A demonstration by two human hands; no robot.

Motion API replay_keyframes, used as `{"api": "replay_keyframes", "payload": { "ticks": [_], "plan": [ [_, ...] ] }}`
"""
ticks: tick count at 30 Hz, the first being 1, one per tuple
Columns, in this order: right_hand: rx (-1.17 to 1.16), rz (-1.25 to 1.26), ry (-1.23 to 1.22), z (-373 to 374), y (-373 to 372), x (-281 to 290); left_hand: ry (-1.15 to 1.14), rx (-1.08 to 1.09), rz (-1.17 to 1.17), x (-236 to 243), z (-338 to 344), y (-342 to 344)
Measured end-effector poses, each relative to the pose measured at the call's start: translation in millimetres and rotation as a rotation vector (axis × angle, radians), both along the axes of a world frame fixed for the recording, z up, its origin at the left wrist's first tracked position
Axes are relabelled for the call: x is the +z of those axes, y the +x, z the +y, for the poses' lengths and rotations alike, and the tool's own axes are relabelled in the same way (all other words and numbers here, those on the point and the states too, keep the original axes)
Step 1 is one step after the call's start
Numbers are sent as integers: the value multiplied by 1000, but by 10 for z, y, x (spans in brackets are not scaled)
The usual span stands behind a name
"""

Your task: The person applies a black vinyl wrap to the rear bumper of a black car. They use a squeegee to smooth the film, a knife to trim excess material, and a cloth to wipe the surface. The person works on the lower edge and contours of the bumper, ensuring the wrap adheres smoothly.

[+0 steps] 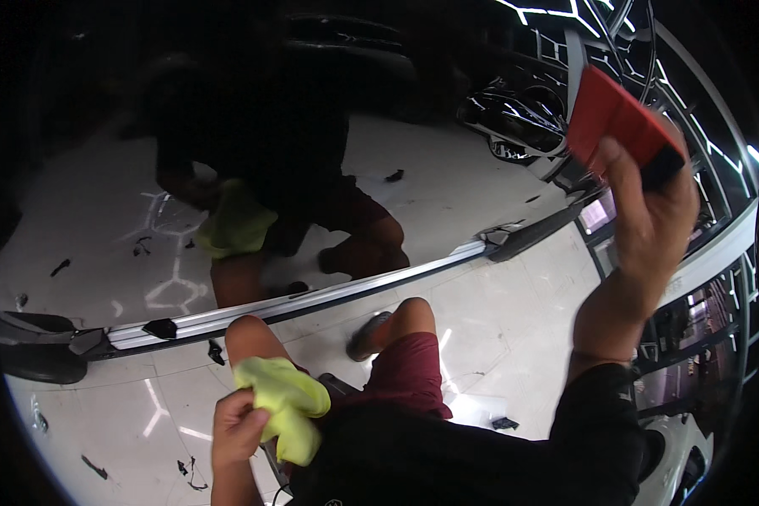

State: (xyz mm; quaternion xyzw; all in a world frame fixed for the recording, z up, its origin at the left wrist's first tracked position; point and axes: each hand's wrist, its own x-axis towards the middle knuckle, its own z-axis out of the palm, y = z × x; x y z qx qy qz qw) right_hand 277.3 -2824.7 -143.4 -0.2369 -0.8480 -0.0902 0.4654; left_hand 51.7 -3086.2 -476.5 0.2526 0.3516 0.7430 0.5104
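Observation:
My right hand (654, 215) is raised at the upper right, closed around a flat red squeegee (611, 118) with a dark patch near my fingers. The squeegee is tilted; whether it touches the car cannot be told. Low on the left, my left hand (238, 428) pinches a crumpled yellow-green cloth (288, 401) above my lap. Before me spreads the glossy black side panel of a car (312, 169), mirroring my body, the cloth and the floor.
A silver sill strip (312, 301) runs along the panel's lower edge, with a black scrap (160, 329) on it. Dark film-like scraps (94, 466) lie on the pale tiled floor (514, 337). Another white vehicle (679, 455) stands at the lower right.

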Motion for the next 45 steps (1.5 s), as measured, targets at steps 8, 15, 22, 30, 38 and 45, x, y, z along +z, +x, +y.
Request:
{"api": "replay_keyframes", "payload": {
  "ticks": [8,15,22,30,38,45],
  "plan": [
    [125,557,-688,62,1158,-765,579,718,1387,2524,2314,1276],
    [212,602,-970,57,1900,-1540,366,1080,1392,2107,2406,1723],
    [297,570,-1032,29,2104,-1726,347,828,1500,1787,2239,1993],
    [356,594,-1048,78,2073,-1716,186,1029,1456,2317,2187,1857],
    [345,588,-990,-26,1648,-1631,320,844,1234,2031,2262,1716],
    [250,485,-723,-88,1242,-1437,324,774,1047,1744,2094,1515]
  ]
}}
